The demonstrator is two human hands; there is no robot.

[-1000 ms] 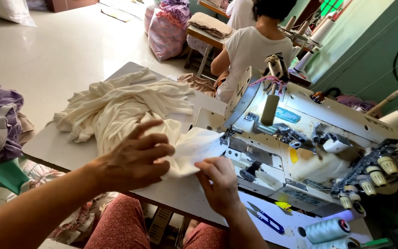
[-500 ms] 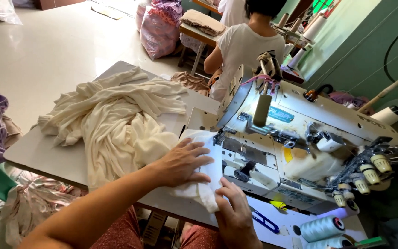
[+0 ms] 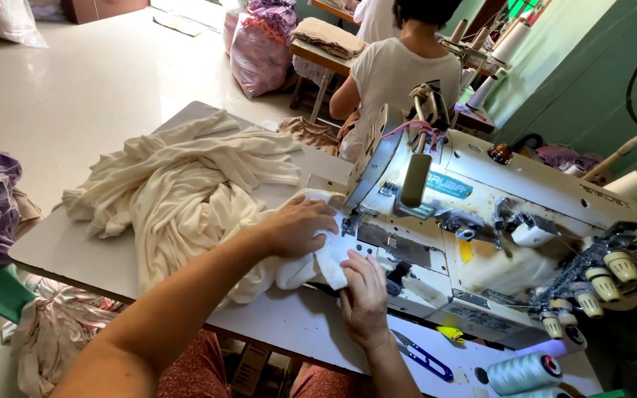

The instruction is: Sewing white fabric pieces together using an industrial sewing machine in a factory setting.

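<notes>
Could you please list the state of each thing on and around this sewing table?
Left hand: flat on the cloth, pressing.
Right hand: flat on the cloth's edge.
Cream knit cloth: rumpled, heaped, one end at the machine.
White industrial sewing machine: threaded, lamp lit.
Blue-handled thread snips: lying flat.
Pale blue thread cone: on its side.

Cream cloth point(image 3: 186, 191) soft, matt (creased); sewing machine point(image 3: 495, 221) glossy metal.

Left hand point(image 3: 300, 227) flat, palm down; right hand point(image 3: 364, 295) palm down, fingers extended.
</notes>
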